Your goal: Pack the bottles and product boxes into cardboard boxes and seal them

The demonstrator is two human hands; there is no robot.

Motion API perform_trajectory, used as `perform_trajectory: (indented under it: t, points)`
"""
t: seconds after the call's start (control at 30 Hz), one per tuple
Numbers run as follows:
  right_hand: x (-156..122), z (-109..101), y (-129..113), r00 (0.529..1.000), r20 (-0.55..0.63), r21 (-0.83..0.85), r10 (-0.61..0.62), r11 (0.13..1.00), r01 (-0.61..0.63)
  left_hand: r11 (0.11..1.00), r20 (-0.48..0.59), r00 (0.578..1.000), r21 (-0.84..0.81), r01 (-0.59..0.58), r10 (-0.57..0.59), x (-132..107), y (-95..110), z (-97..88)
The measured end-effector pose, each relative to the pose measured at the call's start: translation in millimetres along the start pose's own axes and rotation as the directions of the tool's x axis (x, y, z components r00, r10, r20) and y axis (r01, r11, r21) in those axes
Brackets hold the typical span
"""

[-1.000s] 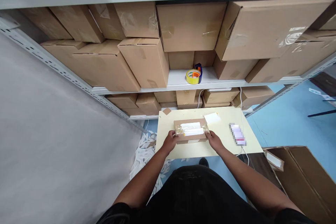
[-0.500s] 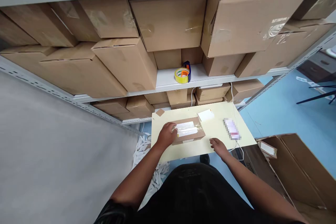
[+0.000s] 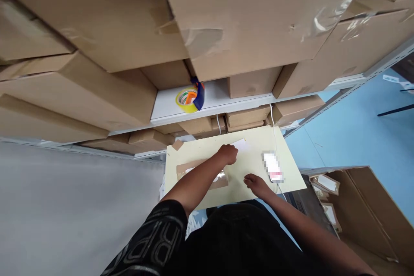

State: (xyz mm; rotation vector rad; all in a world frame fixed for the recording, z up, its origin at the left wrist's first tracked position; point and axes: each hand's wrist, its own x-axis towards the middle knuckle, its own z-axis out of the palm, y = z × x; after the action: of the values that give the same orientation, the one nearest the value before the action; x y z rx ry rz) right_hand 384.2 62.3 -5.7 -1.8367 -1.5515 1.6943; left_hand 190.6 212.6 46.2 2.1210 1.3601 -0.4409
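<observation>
My left hand (image 3: 227,154) reaches across the small cardboard box (image 3: 221,182) to the near left side of a white paper slip (image 3: 239,144). Its fingers are curled and point away from me, so whether they grip the slip's edge is hidden. Part of the box lies under my left forearm; clear tape and a white label show on its top. My right hand (image 3: 257,184) hovers over the table's near side, between the box and a phone (image 3: 272,167), its fingers drawn together. What they hold, if anything, is too small to make out.
A yellow tape roll in a blue dispenser (image 3: 190,97) sits on the shelf (image 3: 213,95) among cardboard boxes. White cables run by the phone. An open carton (image 3: 365,207) with labelled packages stands right of the table (image 3: 197,146), where a cardboard scrap (image 3: 177,145) lies far left.
My left hand has left the box's left end and moved right and forward to the white slip. The view has moved closer to the shelf. My right hand stays between box and phone.
</observation>
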Motion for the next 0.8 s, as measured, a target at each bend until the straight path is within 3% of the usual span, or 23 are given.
perform_trajectory:
  t: [0.1,0.2,0.47,0.8]
  points:
    - [1,-20,-2,1.0,-0.008,0.013,-0.005,1.0,0.005,0.999,0.052,0.998,0.034,0.042,-0.044,41,6,9.8]
    - [0,-33,0,1.0,-0.001,0.034,0.011,0.999,-0.011,0.997,0.071,0.996,0.055,0.05,-0.054,59,5,15.1]
    - [3,-46,16,0.998,0.014,0.084,0.067,0.994,-0.068,0.997,0.076,0.996,0.064,0.031,-0.036,62,-2,15.4]
    - [2,-48,17,0.999,0.011,0.081,0.049,0.995,-0.05,0.994,0.115,0.993,0.104,0.018,-0.03,62,-1,11.8]
